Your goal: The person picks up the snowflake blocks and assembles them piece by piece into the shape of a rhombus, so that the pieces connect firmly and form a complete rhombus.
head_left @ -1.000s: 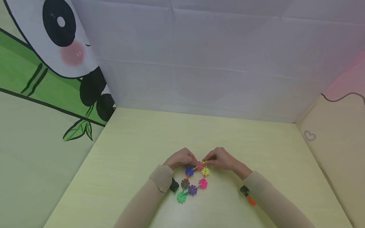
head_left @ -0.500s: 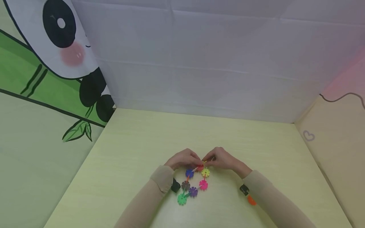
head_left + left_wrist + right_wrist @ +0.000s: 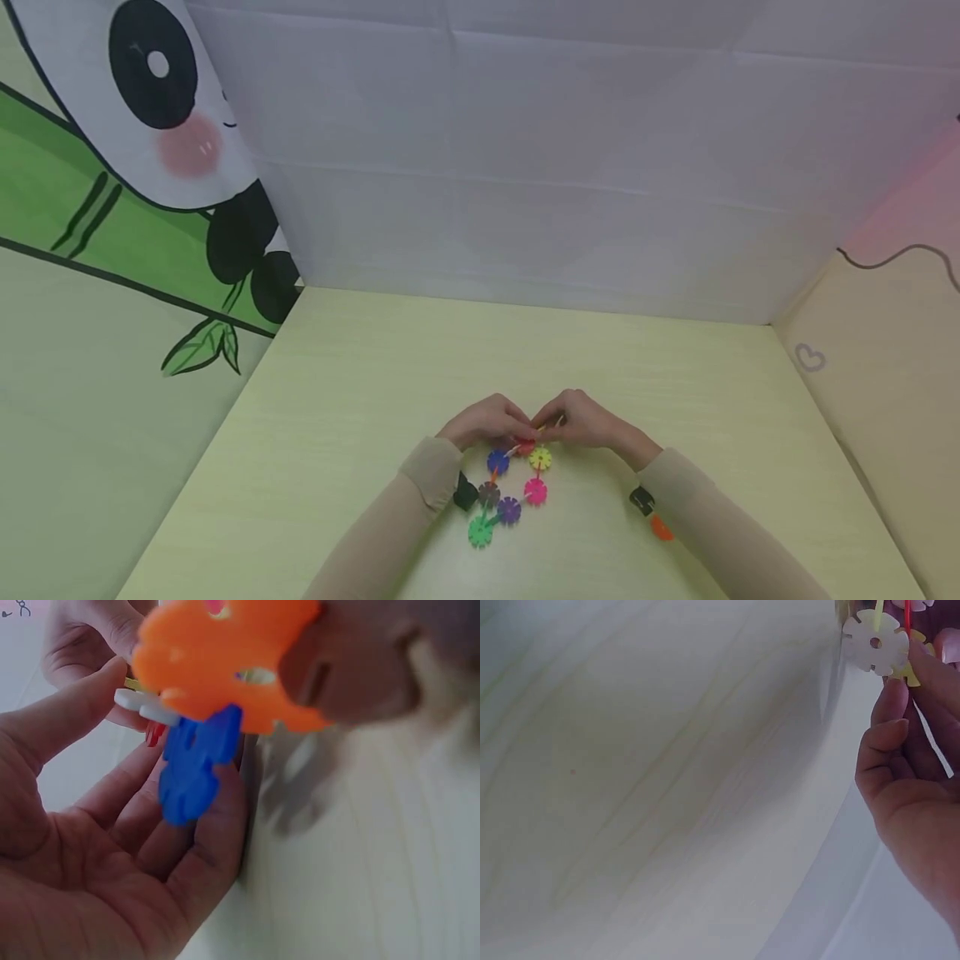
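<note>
Notched plastic snowflake discs are joined into a ring near the table's front. My left hand pinches the red disc at the ring's far side. Opposite it, my right hand pinches a yellow disc between thumb and finger; a white disc sits against it in the right wrist view. The fingertips of both hands meet and hide part of the joint. Down the ring's left run a blue disc, an orange disc and a brown disc. A pink disc is on the right.
Nearest the body are a purple disc and a green disc. The pale table meets a white back wall and painted side walls. Black wrist devices hang below the sleeves.
My left hand has shifted slightly right toward the right hand, and its fingers now cover more of the red disc. The ring appears slightly lower in view; the right hand has hardly moved.
</note>
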The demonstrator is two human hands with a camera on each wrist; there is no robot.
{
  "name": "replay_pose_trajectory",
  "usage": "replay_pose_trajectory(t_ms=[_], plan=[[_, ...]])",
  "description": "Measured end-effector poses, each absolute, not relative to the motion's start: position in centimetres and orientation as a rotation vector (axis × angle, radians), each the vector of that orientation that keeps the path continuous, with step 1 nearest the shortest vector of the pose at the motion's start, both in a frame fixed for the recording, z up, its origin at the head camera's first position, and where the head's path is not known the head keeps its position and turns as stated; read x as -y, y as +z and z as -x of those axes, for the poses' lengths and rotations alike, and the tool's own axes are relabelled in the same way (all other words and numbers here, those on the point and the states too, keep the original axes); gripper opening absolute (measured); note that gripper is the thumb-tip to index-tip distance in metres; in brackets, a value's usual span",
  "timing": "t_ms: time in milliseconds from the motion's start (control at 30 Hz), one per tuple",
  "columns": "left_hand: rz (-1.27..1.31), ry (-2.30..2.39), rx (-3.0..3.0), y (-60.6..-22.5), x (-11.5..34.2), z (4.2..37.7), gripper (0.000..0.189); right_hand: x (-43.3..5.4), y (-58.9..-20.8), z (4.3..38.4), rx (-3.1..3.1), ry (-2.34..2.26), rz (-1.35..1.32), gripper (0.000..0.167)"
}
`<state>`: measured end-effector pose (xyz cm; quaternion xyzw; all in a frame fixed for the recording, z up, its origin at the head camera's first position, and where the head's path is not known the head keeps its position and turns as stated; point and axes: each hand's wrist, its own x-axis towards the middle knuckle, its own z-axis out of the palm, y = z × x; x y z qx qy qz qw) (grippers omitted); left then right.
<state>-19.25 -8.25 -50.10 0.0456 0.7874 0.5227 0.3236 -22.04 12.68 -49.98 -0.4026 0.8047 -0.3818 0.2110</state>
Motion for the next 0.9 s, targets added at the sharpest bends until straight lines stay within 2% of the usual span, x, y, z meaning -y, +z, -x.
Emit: replay_pose_trajectory(t_ms=[300,467,667,900], plan=[[-0.1,1.396,-2.057,-50.5,8.3,19.7,0.014,-13.9,-49.5,22.3,-2.295,-1.058,1.074,0.024],[-0.075,1.403,-2.068,-50.7,8.3,19.8,0.012,-16.7,-48.8,21.8,-2.354,-1.026,1.008,0.025],[-0.066,1.443,-2.043,-50.9,8.3,20.0,0.013,-22.0,-48.7,19.4,-2.392,-0.87,0.899,0.024],[-0.075,1.457,-2.042,-51.1,8.1,20.0,0.012,-26.4,-48.7,15.9,-2.372,-0.76,0.782,0.045]])
